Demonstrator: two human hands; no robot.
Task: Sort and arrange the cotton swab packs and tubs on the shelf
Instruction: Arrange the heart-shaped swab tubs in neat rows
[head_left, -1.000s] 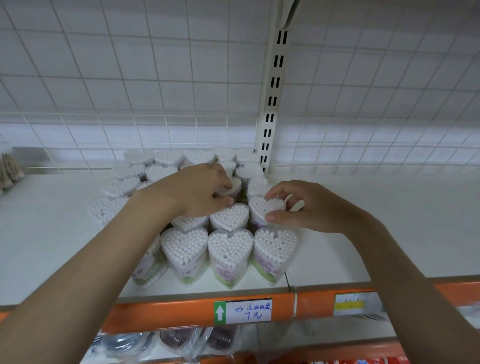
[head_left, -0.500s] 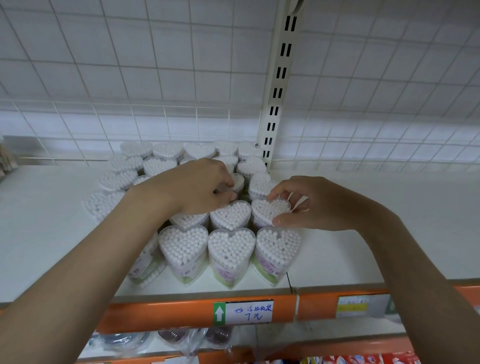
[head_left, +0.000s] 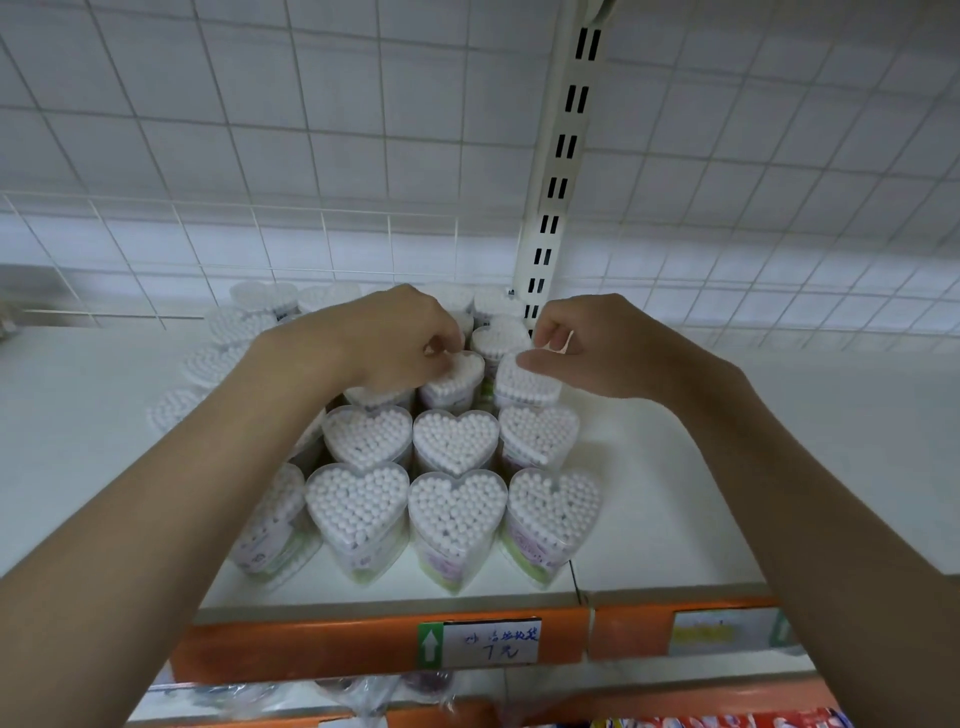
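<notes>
Our left hand (head_left: 395, 343) pinched one heart-shaped cotton swab tub (head_left: 453, 376) in the third row on the white shelf (head_left: 727, 467). Our right hand (head_left: 587, 348) gripped the adjacent tub (head_left: 524, 384), just beside it.

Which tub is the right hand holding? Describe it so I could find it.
Start at the slotted white upright behind the shelf. Just below its foot, the heart-shaped tubs stand in rows; in the third row from the orange edge, it is the rightmost tub, pinched by the right hand.

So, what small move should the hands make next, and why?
Probably press the two third-row tubs into line. The left hand pinches one heart tub, the right hand touches its neighbour, and both sit slightly askew behind the neat front rows.
</notes>
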